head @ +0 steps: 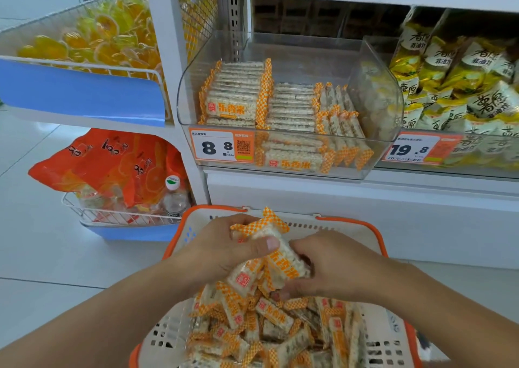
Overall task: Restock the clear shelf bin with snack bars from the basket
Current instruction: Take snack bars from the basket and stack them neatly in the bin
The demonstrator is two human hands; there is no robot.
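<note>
loose snack bars (269, 328) fill the basket (168, 336) just below the fingers, orange-checked wrappers heaped in every direction. both hands meet over the heap on one bundle of bars (273, 251). left hand (224, 244) wraps the bundle from the left, its thumb pressed flat across the top wrapper and the fingers curled behind. right hand (334, 266) cups the bundle's lower end from the right, fingers curled under it with their tips touching the heap. beyond the fingertips, up on the shelf, sits the clear shelf bin (376, 92), partly filled: stacked bars (236, 98) at its left and middle, a few standing on edge to the right. an orange price tag (222, 147) reading 8.8 is stuck on the bin's front. left of the fingers, an orange bag (112, 162) and a water bottle (175, 199) rest in a wire rack (112, 217).
</note>
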